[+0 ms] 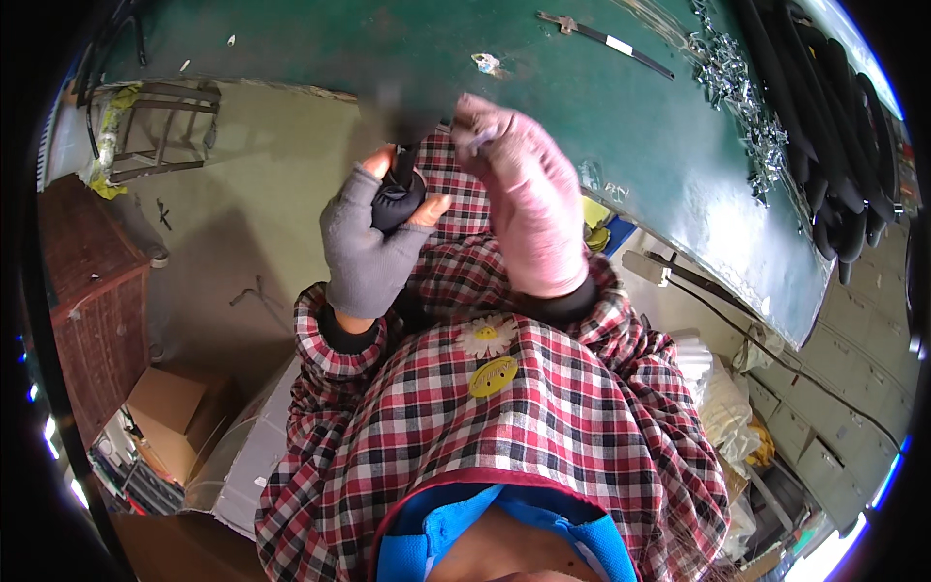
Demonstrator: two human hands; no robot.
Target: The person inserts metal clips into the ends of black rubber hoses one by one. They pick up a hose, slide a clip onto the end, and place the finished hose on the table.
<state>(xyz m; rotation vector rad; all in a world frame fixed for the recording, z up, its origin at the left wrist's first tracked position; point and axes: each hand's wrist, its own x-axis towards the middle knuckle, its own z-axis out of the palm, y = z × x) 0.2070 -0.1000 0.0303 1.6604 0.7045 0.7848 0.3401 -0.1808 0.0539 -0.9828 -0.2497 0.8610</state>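
My left hand [373,238], in a grey glove with bare fingertips, is wrapped round a black rounded part [396,206]. The thumb lies along its right side and a finger reaches over its top. Above that hand a dark blur [396,112] runs toward the table edge; motion hides its shape. Just to the right, my right hand [519,184] is raised in a pink glove, its fingers curled together in a pinch. A small pale glint shows at those fingers, too small to name. The two hands are apart, in front of my checked smock [504,388].
A green table [621,145] spans the far side, its edge close beyond my hands. On it lie a strap-like tool [611,44], a heap of small metal pieces [742,107] and thick black tubes [834,126]. At left stand a stool [160,131] and a wooden cabinet [92,301].
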